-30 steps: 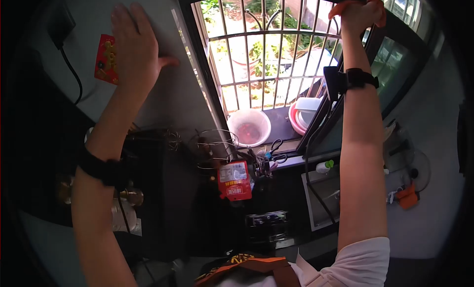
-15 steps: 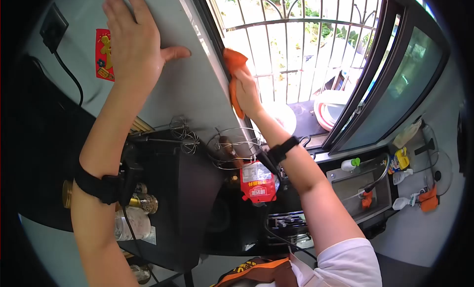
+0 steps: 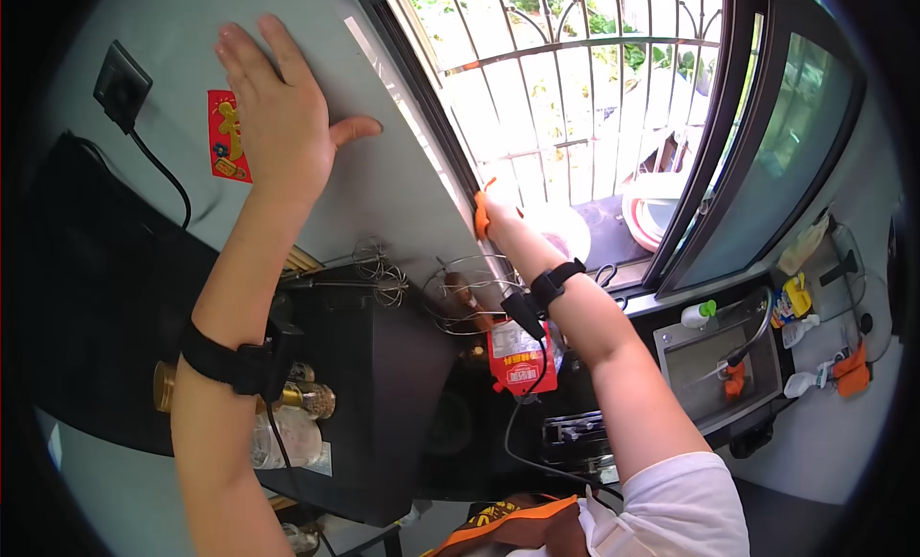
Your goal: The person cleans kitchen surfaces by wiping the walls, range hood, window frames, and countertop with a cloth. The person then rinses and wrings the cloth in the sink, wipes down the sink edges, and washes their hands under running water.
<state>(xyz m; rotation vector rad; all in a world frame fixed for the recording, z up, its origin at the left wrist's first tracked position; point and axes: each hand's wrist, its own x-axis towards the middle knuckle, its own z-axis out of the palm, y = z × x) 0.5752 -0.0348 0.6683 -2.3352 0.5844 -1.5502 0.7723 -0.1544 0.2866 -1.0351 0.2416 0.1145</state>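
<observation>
My left hand (image 3: 285,130) lies flat against the grey wall (image 3: 355,193), its fingers stretched up and the thumb out to the side. It covers the right edge of a red card (image 3: 224,154) with a gold figure. My right hand (image 3: 503,212) is at the dark window frame (image 3: 441,135), low on its left side. An orange cloth (image 3: 481,217) is bunched in that hand and pressed to the frame. Bright light washes out part of the right hand, and its fingers are mostly hidden.
Whisks (image 3: 383,279) and a wire rack (image 3: 455,303) stand below the wall. A red packet (image 3: 522,365) lies on the black counter. Further right are a sink (image 3: 690,365) and bottles. Bars (image 3: 575,106) cross the opening outside. A black plug (image 3: 123,85) with a cord sits on the wall.
My right hand has slid down along the window frame with the orange cloth, which now looks more bunched. My left hand stays on the wall; the whole view has shifted slightly.
</observation>
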